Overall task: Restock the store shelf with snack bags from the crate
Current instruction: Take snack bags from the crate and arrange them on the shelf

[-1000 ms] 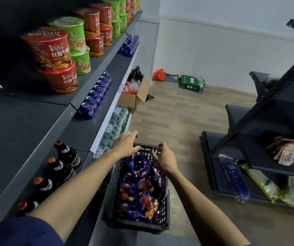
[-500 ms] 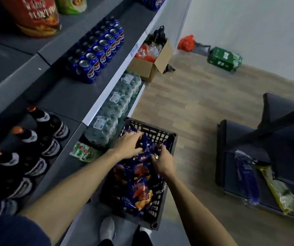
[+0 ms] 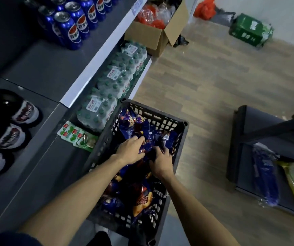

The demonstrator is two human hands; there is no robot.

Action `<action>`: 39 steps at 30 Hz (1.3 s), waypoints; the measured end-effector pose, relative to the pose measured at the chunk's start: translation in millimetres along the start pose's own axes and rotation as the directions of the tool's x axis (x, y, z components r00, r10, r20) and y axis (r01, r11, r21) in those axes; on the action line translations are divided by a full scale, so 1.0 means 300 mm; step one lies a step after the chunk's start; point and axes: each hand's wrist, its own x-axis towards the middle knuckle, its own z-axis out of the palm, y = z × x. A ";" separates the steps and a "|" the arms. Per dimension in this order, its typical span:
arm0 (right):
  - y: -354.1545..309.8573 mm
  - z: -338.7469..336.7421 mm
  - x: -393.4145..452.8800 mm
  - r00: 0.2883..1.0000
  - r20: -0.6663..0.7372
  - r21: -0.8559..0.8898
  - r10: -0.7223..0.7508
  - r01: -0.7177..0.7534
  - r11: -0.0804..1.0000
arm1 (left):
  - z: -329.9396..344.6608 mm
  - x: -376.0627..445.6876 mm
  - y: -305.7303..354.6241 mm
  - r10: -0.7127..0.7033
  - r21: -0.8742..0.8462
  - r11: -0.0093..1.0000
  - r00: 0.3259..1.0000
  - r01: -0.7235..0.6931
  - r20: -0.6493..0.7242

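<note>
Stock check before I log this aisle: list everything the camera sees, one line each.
crate: one, black lattice plastic, on the floor against the shelf unit
snack bags: many, dark blue with orange, heaped in the crate
soda cans: a row, blue, on an upper shelf
water bottle packs: several, clear with green caps, on the bottom shelf
green packets: a few, green and white, bottom shelf beside the crate
dark bottles: several, black with white labels, shelf at far left
cardboard box: one, brown, open, on the floor
green carton: one, by the wall
left hand: in the crate, on the bags
right hand: in the crate, fingers among the bags
</note>
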 end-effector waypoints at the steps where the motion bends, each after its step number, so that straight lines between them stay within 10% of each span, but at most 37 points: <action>1: 0.002 0.012 0.016 1.000 0.002 -0.030 0.001 -0.001 1.000 | 0.014 0.018 0.001 -0.003 0.003 1.000 1.000 0.003 0.006; 25: 0.025 0.038 0.096 0.988 -0.156 -0.171 -0.020 -0.007 0.985 | 0.186 0.160 0.002 -0.108 -0.023 0.994 0.994 0.109 0.032; 39: -0.215 -0.238 -0.093 0.953 -0.287 -0.102 -0.093 0.066 0.993 | -0.238 -0.002 0.050 -0.012 -0.099 0.995 0.995 0.002 -0.102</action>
